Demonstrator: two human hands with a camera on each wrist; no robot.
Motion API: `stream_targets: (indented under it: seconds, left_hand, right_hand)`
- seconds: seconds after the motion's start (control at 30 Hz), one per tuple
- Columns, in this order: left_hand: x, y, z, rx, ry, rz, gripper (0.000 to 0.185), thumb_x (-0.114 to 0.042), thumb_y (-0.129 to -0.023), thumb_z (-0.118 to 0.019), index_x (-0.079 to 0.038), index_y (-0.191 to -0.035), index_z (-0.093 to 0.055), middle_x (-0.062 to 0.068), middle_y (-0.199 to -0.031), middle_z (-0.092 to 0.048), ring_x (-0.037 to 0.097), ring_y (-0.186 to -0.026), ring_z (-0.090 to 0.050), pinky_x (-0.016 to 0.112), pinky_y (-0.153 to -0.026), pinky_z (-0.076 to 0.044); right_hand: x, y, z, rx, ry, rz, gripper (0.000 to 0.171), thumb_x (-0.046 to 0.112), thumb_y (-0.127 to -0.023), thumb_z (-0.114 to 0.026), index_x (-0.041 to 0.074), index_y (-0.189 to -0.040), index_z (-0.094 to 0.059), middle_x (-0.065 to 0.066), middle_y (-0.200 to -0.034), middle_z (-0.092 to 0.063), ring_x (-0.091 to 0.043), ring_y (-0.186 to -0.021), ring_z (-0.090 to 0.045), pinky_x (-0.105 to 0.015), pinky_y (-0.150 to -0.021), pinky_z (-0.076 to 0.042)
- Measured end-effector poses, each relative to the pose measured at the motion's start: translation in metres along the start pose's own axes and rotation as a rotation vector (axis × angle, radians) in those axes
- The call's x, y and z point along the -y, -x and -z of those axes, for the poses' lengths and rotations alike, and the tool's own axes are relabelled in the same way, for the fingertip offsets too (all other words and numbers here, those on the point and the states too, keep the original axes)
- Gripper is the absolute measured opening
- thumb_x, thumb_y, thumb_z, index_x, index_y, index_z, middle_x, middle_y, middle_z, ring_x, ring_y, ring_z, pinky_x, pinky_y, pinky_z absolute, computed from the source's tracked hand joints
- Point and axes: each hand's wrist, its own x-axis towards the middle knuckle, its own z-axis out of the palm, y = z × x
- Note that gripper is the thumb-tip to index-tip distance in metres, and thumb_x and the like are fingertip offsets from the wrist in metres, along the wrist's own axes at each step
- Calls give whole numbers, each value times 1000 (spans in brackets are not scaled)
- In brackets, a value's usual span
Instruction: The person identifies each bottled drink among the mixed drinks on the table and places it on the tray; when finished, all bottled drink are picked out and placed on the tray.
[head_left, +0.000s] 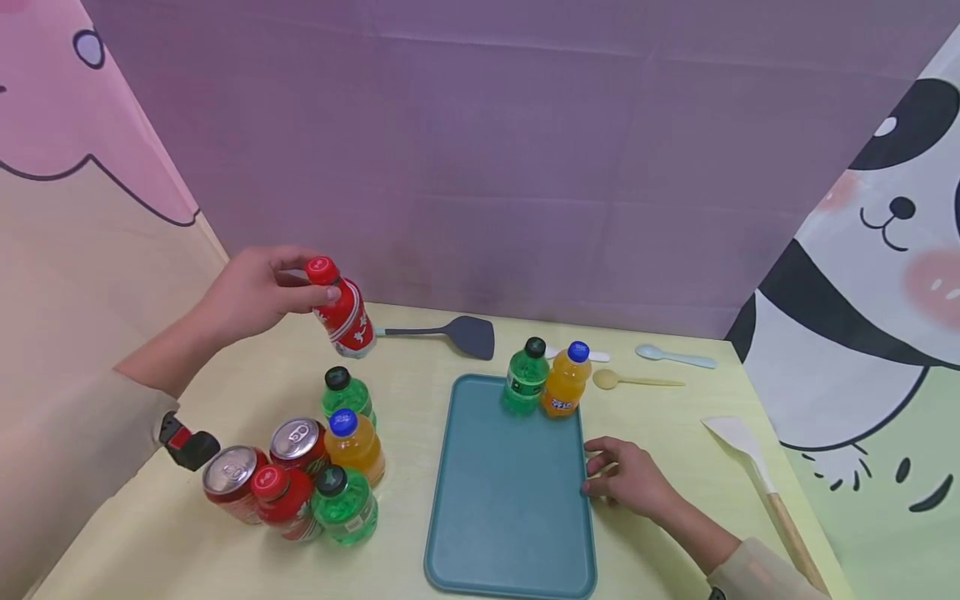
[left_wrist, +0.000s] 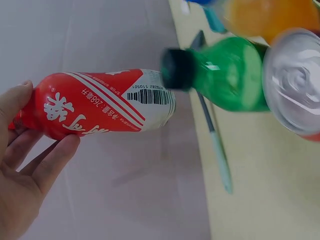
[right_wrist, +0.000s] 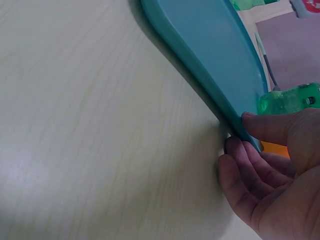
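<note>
On the pale yellow tabletop (head_left: 660, 433), a flat teal plastic tray (head_left: 510, 500) carries two bottles at its far edge. Right hand (head_left: 626, 479) pinches the tray's rim, thumb on top. Left hand (head_left: 251, 292) grips a small red-capped, red-labelled drink bottle (head_left: 343, 310) by its neck, tilted in mid-air over the clustered bottles and cans (head_left: 300, 475); a loose hold could drop it onto them.

On the pale wooden table (head_left: 675, 417), a teal rectangular plastic tray (head_left: 510, 500) lay at centre. A green plastic bottle (head_left: 525, 377) and an orange plastic bottle (head_left: 565, 381) stood side by side on its twelve-o'clock end. At nine o'clock clustered bottles and two aluminium cans (head_left: 258, 462). A dark grey spatula (head_left: 450, 333) lay at eleven.
</note>
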Motion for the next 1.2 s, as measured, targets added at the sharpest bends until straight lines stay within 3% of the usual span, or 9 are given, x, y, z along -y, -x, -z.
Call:
stream_targets:
  seconds: [0.27,0.47,0.77,1.2]
  left_hand:
    - [-43,-22,-13,65,52,-38,50,-30,-93,-77,-10,-137,-62,13,-128,-65,38,-115,-68,40,-82,-63]
    - [-64,-41,-44,167,142,-62,45,-20,-94,-77,-7,-134,-60,14,-127,-62,36,-116,-67,44,-84,-63]
    - [-75,-60,-105,270,26,-68,37,-18,-90,-80,-9,-121,-61,11,-120,-65,32,-112,-67,40,-80,-64]
    - [-73,-64,-161,366,-52,-45,37,-16,-88,-81,-10,-117,-60,10,-119,-64,31,-116,-61,37,-82,-62]
  right_hand:
    - [-4,1,0,-2,-25,2,59,3,-78,-86,-4,-131,-60,-8,-94,-68,-19,-77,-66,-36,-57,-58]
    - [-5,3,-1,-4,-28,5,59,4,-78,-86,-4,-131,-59,-8,-94,-67,-20,-78,-66,-36,-57,-58]
    - [-1,6,-4,-5,-38,-3,59,4,-79,-86,-4,-132,-59,-8,-95,-67,-20,-78,-65,-37,-58,-58]
    - [-3,3,-9,-21,-29,5,58,3,-80,-85,-2,-132,-60,-7,-93,-66,-20,-75,-65,-34,-56,-57]
